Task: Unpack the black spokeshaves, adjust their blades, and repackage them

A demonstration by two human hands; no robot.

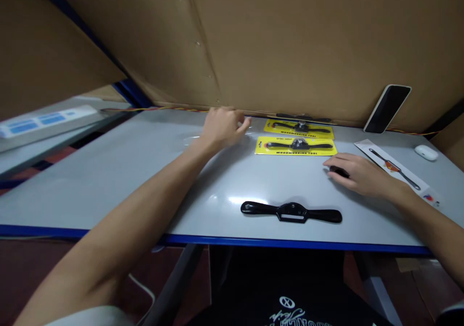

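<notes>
My left hand (225,125) is over the back of the grey table, beside a clear plastic piece (188,141); its thumb is apart and most fingers are bent out of sight. On the right, my right hand (353,173) has its fingers closed round a small dark object (339,171). A black spokeshave body (292,212) lies near the front edge, with an open slot in its middle. Between and behind my hands lie two yellow packages, the nearer one (260,145) and the farther one (268,125), each with a black spokeshave.
A white card (409,166) picturing the tool lies at the right. Behind it a phone (387,108) leans on the cardboard wall (290,40). A white earbud case (426,152) sits far right. Red and yellow wires run along the back edge.
</notes>
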